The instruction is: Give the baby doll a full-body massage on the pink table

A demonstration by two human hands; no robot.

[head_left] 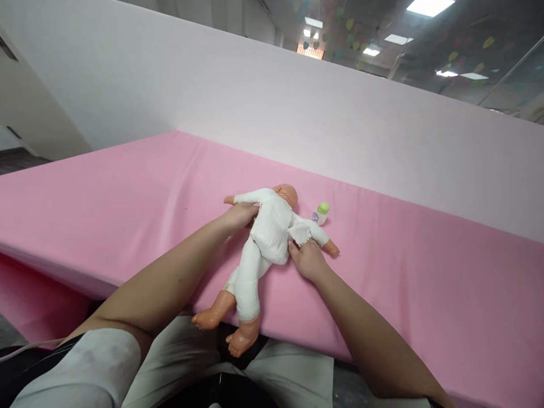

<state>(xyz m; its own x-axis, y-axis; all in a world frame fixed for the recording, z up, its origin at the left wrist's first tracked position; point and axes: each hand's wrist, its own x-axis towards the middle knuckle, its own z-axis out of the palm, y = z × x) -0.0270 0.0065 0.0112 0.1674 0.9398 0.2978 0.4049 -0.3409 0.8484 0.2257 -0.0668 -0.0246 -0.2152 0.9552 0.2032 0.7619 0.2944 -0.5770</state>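
A baby doll with a white cloth body and orange-brown plastic head, hands and feet lies on the pink-covered table. Its head points away from me, and its feet hang over the near edge. My left hand grips the left side of its torso, below the outstretched arm, with the fingertips partly hidden. On the other side my right hand holds the torso, thumb against the body. A loose frayed flap of white cloth sticks out above that hand, and its other fingers are partly covered.
A small baby bottle with a green cap lies beyond the doll's right-hand arm. Behind the table rises a white partition. The table's near edge runs just in front of my lap.
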